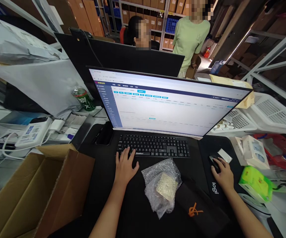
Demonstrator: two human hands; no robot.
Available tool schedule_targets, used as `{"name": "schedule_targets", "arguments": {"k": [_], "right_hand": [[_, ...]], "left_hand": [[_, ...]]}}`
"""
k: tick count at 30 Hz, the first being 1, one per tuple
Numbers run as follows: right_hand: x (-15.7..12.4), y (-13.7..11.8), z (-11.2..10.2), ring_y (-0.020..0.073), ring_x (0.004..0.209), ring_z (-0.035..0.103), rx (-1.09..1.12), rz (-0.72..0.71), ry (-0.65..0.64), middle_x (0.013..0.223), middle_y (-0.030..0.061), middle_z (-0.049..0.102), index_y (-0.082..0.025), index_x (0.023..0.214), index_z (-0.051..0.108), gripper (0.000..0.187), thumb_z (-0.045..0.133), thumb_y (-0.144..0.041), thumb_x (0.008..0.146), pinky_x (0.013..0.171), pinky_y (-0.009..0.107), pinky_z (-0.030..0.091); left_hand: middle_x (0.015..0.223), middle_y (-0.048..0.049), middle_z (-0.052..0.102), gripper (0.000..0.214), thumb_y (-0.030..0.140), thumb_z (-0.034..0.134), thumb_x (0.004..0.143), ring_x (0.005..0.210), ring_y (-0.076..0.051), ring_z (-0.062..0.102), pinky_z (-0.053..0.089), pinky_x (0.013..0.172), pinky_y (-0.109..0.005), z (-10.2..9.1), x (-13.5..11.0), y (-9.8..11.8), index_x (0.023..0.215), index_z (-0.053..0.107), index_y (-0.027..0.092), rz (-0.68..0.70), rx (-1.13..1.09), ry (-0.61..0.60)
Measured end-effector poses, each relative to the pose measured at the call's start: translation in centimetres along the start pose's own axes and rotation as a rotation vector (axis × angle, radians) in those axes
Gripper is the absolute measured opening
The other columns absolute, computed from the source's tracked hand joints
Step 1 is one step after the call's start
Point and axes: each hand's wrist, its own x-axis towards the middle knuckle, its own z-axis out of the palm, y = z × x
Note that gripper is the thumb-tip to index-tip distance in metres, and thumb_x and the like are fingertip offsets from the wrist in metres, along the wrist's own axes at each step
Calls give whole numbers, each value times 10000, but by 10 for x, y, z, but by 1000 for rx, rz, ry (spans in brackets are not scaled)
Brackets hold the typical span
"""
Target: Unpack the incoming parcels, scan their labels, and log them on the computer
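My left hand (126,166) rests with fingers spread over the left end of a black keyboard (155,145). My right hand (223,173) is wrapped over a dark computer mouse (215,164), which sits on a black mouse pad (211,148). Behind the keyboard stands a lit monitor (162,105) with a page of menus and blue buttons. Between my arms lies a bubble-wrapped packet (166,186) with something pale yellow inside. A black pouch (202,205) with an orange mark lies beside it, partly under the wrap's right side.
An open cardboard box (66,191) stands at left, near a green-labelled bottle (83,98) and a white power strip (34,132). At right are a green tissue pack (255,183), white boxes (253,152) and a white basket (275,110). Two people are beyond the monitor, one in a green shirt (191,39).
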Motion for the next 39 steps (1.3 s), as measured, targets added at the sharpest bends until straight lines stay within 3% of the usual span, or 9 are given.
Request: {"name": "schedule_targets", "arguments": {"k": [23,39], "right_hand": [[-1,3,2,301,1145,657,-30,-12,6,1347,109,598,-257,1262,686,423,528,-501,953,839,418,603],[-1,3,3,307,1170,643,-31,8,-10,1351,105,588,-280,1287,682,428,529,-490,948,887,448,602]], "left_hand": [[1525,-210,540,544,293,581,889,1404,-382,512,276,1230,-656,0,0,-1,1417,611,166,32,18,26],[1515,-211,550,545,303,588,886,1386,-384,526,283,1223,-655,1,0,-2,1411,613,162,48,42,44]]}}
